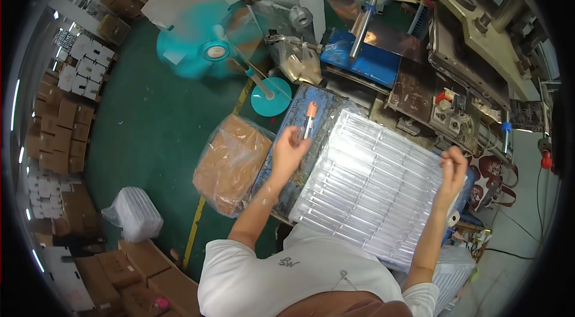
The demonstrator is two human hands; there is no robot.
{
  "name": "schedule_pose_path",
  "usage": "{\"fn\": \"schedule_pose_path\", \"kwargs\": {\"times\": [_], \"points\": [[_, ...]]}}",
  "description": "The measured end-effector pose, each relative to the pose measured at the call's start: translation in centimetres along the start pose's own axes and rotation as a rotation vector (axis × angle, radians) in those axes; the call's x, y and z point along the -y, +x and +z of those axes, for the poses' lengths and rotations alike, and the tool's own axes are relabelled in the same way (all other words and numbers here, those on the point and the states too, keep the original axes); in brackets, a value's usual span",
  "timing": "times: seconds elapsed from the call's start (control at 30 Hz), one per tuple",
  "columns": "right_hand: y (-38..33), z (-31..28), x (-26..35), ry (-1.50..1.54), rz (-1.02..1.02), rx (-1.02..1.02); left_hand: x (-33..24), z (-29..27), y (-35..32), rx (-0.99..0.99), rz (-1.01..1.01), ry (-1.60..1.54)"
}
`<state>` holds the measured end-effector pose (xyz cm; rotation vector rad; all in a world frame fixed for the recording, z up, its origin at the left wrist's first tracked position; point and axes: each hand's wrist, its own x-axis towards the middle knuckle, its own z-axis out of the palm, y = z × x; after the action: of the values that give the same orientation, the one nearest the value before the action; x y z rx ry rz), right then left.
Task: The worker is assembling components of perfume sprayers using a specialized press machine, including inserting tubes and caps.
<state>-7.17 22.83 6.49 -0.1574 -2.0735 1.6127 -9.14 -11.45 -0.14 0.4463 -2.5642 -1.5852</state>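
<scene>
My left hand [288, 152] is over the left side of the work table, fingers drawn together. Right at its fingertips is a marker pen [310, 118] with an orange cap; I cannot tell whether the fingers grip it or something clear. My right hand [453, 168] hovers by the far right corner of a clear plastic tray [371, 188], its fingers curled. Whatever those fingers hold, if anything, does not show. The tray has rows of long narrow cells and lies between my hands, close to my body.
A machine [413, 86] with a blue plate [365, 59] stands beyond the tray. A turquoise fan [215, 50] is at the far left. Left of the table sits a carton in clear plastic [230, 167]; a wrapped tray stack [141, 214] lies on the green floor. Cartons [129, 278] fill the lower left.
</scene>
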Motion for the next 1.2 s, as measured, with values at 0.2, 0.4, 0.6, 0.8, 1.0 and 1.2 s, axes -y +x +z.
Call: {"fn": "schedule_pose_path", "kwargs": {"times": [0.2, 0.4, 0.6, 0.8, 1.0, 1.2], "points": [[-3.1, 4.0, 2.0, -0.015, -0.039, 0.3, 2.2, 2.0, 3.1, -0.132, 0.164, 0.476], [-4.2, 5.3, 3.4, -0.185, 0.024, 0.445, -0.8, 0.3, 0.7, -0.223, 0.359, 0.402], [-3.0, 11.9, 6.6, -0.492, -0.164, 0.658, -7.5, -1.7, -6.6, 0.013, 0.775, 0.401], [-3.0, 9.9, 6.5, -0.065, -0.16, 1.085, -6.5, -4.2, -7.7, 0.351, 0.44, 0.104], [-3.3, 8.8, 7.1, -0.193, -0.005, 1.13, -5.6, -5.2, -8.3, 0.604, 0.281, 0.134], [-4.6, 8.8, 7.1, -0.14, -0.277, 1.377, -3.5, -6.8, -7.5, 0.84, 0.025, -0.058]]}}
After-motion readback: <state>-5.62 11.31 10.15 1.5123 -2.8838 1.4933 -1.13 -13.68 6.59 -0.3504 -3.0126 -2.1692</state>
